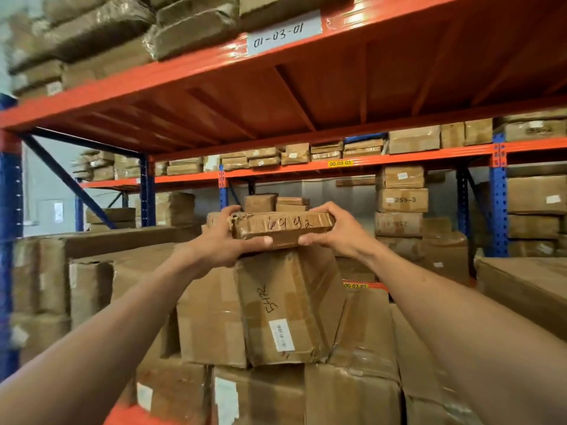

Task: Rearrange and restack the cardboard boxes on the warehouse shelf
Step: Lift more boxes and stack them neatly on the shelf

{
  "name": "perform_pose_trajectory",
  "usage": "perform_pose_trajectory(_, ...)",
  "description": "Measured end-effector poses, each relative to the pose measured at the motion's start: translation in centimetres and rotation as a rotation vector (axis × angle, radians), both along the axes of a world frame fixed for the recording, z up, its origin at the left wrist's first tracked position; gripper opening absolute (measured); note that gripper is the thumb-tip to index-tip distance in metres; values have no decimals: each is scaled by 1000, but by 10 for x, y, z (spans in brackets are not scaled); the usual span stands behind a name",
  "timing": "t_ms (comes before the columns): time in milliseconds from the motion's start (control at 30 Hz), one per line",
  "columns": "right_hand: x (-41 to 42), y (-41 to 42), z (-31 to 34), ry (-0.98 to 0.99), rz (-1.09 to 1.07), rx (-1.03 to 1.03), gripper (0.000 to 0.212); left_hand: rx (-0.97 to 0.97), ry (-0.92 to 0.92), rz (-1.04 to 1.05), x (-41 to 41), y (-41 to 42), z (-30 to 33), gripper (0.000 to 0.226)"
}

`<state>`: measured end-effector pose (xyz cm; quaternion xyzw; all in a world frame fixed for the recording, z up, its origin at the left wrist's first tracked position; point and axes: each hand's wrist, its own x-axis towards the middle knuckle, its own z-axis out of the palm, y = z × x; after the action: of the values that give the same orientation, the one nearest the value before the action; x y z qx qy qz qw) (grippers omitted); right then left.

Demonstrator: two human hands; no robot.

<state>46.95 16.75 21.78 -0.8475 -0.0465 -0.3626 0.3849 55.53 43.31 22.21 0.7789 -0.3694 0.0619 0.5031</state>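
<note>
A flat, taped cardboard box (283,226) with "6492" handwritten on its front edge is held at arm's length in the middle of the view. My left hand (228,240) grips its left end and my right hand (329,230) grips its right end, thumbs underneath. The box rests on or just above a larger tilted box (288,305) marked "5432" with a white label. That box leans on a stack of big cartons (211,317) on the shelf in front of me.
An orange shelf deck (276,96) labelled "01-03-01" hangs overhead, loaded with wrapped parcels (101,29). Blue uprights (10,191) stand at left. More cartons (107,271) lie at left and right (521,286). Behind, another rack (399,207) holds stacked boxes.
</note>
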Motion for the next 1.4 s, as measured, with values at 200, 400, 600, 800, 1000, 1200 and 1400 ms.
perform_pose_trajectory(200,-32,8,0,-108,-149,-12,52,-188,-119,-46,-16,-16,-3,38)
perform_pose_trajectory(400,-118,-23,4,-132,-297,-34,52,-214,-199,-170,-60,-71,6,41)
perform_pose_trajectory(600,-241,-74,24,-141,-485,-106,61,-271,-175,-351,-142,-157,9,51)
perform_pose_trajectory(800,-359,-124,12,-87,-666,-116,55,-329,-115,-565,-237,-239,-13,43)
perform_pose_trajectory(1000,-437,-169,-19,-31,-804,-105,52,-287,1,-703,-306,-299,-49,52)
perform_pose_trajectory(1200,-469,-212,-66,88,-897,-120,58,38,-76,-518,-336,-342,-80,67)
perform_pose_trajectory(1400,-470,-232,-54,282,-1165,-665,93,50,-33,-565,-322,-357,-74,56)
